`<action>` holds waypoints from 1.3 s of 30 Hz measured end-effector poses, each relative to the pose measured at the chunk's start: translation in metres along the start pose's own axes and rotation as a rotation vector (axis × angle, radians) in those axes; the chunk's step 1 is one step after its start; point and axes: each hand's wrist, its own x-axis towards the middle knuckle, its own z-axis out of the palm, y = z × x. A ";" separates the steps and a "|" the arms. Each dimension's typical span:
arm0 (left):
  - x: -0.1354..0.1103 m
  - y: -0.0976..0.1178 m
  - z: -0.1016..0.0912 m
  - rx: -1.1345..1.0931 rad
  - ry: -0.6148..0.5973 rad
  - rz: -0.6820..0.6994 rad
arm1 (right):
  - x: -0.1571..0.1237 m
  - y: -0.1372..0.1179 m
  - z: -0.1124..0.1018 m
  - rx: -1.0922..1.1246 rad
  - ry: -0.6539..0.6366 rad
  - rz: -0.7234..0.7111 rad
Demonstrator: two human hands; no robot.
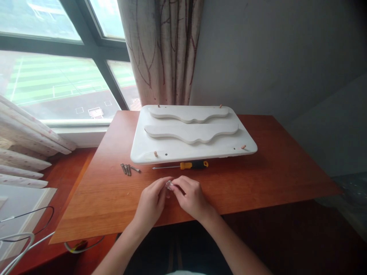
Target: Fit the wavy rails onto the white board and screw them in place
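Observation:
My left hand (151,200) and my right hand (190,196) meet over the near middle of the brown wooden table (272,168). Both pinch a small clear, shiny item (169,185) between their fingertips; it is too small to name. Just beyond the hands lies a screwdriver (183,165) with a yellow and black handle. Several screws (128,169) lie to its left. Behind them sits a white board (177,149) with two wavy white pieces (190,131) stacked on it and wooden dowels sticking up.
A window (57,76) and a patterned curtain (160,49) stand behind the table at the left. A grey wall is at the right. Cables (25,229) lie on a lower surface at the lower left.

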 end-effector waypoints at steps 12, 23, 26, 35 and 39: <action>0.001 0.011 0.003 -0.102 0.014 -0.103 | 0.010 -0.014 0.005 0.271 0.114 0.233; -0.002 0.000 -0.006 0.263 -0.045 0.086 | 0.006 0.005 -0.019 0.293 0.064 0.248; -0.004 0.003 -0.007 0.317 -0.074 0.104 | 0.007 0.014 -0.031 0.155 0.136 0.197; -0.011 0.013 -0.010 0.234 -0.224 0.260 | 0.003 0.029 -0.045 -0.078 0.186 0.137; -0.018 0.033 -0.011 0.182 -0.484 0.372 | 0.003 0.034 -0.045 -0.131 0.209 0.126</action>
